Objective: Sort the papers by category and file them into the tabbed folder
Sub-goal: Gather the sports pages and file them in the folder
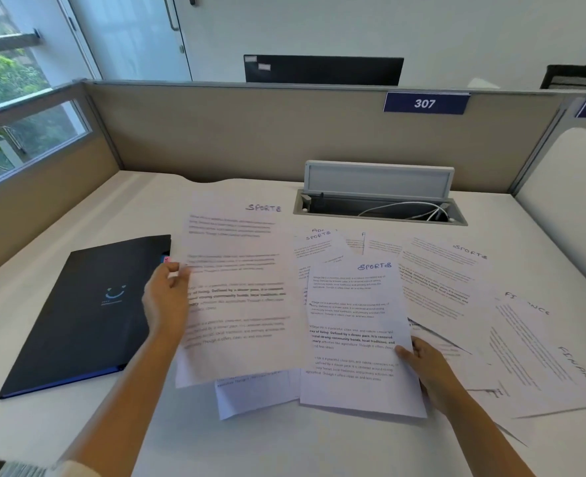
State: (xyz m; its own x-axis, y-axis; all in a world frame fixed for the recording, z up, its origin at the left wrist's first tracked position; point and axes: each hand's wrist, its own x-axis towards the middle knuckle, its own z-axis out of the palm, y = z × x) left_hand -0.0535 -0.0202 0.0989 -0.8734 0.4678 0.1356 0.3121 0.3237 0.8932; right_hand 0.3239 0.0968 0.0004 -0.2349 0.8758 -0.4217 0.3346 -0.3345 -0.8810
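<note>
My left hand (pixel 166 297) pinches the left edge of a large sheet headed SPORTS (pixel 236 287), lifted above the desk and blurred. My right hand (pixel 426 366) grips the right edge of a second SPORTS sheet (pixel 353 332). A dark closed folder (pixel 85 311) with a smile logo lies to the left, with coloured tabs showing at its right edge beside my left hand. More printed sheets lie spread on the right, one marked SPORTS (pixel 450 277) and two marked FINANCE (pixel 546 356).
An open cable tray (pixel 377 204) with white cables sits in the white desk (pixel 61 425) behind the papers. Beige partition walls (pixel 216 132) close off the back and left. Another sheet (pixel 250 397) lies under the held ones.
</note>
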